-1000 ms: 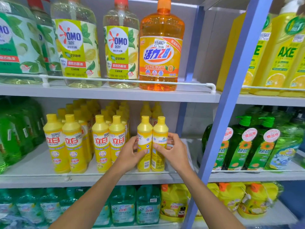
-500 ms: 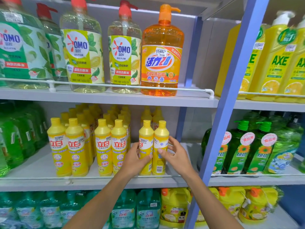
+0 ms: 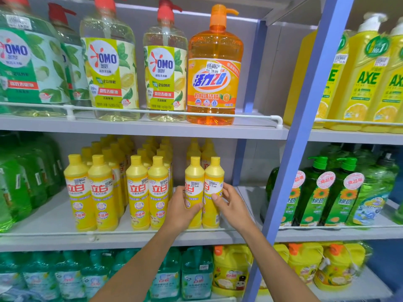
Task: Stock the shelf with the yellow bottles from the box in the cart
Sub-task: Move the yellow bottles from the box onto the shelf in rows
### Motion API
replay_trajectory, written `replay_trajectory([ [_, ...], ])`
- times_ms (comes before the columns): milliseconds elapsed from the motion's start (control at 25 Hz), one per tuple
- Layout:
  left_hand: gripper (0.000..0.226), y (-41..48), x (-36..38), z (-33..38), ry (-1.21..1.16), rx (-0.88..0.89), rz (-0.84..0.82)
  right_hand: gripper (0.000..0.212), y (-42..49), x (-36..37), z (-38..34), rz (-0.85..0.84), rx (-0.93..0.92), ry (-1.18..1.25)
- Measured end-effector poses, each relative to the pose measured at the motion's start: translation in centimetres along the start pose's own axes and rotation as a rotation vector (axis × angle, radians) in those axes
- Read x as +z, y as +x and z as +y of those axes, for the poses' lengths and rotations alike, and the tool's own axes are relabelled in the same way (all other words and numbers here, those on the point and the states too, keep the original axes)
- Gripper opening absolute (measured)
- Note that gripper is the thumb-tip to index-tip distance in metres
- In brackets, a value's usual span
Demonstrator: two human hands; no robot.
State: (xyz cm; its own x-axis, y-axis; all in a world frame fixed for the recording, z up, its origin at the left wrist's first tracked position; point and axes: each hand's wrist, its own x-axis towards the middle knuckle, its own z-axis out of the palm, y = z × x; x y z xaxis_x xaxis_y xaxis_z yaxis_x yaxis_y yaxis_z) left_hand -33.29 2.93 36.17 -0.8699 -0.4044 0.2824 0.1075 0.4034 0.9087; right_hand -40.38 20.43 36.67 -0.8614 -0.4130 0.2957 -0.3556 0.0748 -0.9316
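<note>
1. A person's left hand [image 3: 182, 209] and right hand [image 3: 232, 203] reach in from 6 o'clock to the middle shelf [image 3: 43, 223] of a shop rack. Each grasps one of two yellow dish-soap bottles standing at the shelf's front.
2. The left hand clasps the left yellow bottle [image 3: 194, 177] from its 8 o'clock side. The thumb lies across the lower label and the fingers are wrapped round the far side, out of view.
3. The right hand grips the right yellow bottle [image 3: 214, 177] from its 4 o'clock side. The thumb tip presses on the label and the fingers curl behind the bottle.
4. The two held bottles stand upright, caps up, touching side by side, just behind the white front rail [image 3: 54, 233]. More bottles of the same kind line up behind them towards 12 o'clock.
5. At 9 o'clock from the hands, rows of matching yellow bottles [image 3: 137, 192] fill the same shelf, and the nearest one touches the left hand's knuckles.
6. On the shelf above, an orange pump bottle [image 3: 214, 68] sits at 12 o'clock, with OMO pump bottles [image 3: 109, 68] at 11 o'clock.
7. Past the blue upright [image 3: 305, 127], green pump bottles [image 3: 314, 192] stand at 3 o'clock and yellow AXE bottles [image 3: 366, 77] at 2 o'clock.
8. Teal bottles [image 3: 196, 273] and yellow jugs [image 3: 231, 271] occupy the shelf below, at 6 o'clock.
</note>
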Motion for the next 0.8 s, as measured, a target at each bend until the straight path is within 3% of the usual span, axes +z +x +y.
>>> replay_trajectory([
  [160, 0.055, 0.3, -0.4, -1.4, -0.121, -0.059, -0.06, 0.055, -0.4, 1.0, 0.5, 0.181, 0.002, -0.112],
  [280, 0.054, 0.2, 0.2, -1.9, -0.142, -0.084, -0.003, 0.044, 0.0, 0.4, 1.2, 0.067, 0.007, -0.074],
  [440, 0.058, 0.4, 1.4, -1.0, -0.113, -0.085, 0.082, 0.049, 0.0, -0.6, 0.9, -0.096, 0.009, -0.042],
  [640, 0.062, 0.3, 0.4, -2.5, -0.142, -0.082, -0.079, 0.054, -0.5, 0.8, 1.8, 0.129, 0.014, -0.139],
  [800, 0.057, 0.3, 0.1, -2.3, -0.028, -0.065, -0.051, 0.043, 0.7, 0.4, 2.3, 0.074, 0.022, -0.127],
])
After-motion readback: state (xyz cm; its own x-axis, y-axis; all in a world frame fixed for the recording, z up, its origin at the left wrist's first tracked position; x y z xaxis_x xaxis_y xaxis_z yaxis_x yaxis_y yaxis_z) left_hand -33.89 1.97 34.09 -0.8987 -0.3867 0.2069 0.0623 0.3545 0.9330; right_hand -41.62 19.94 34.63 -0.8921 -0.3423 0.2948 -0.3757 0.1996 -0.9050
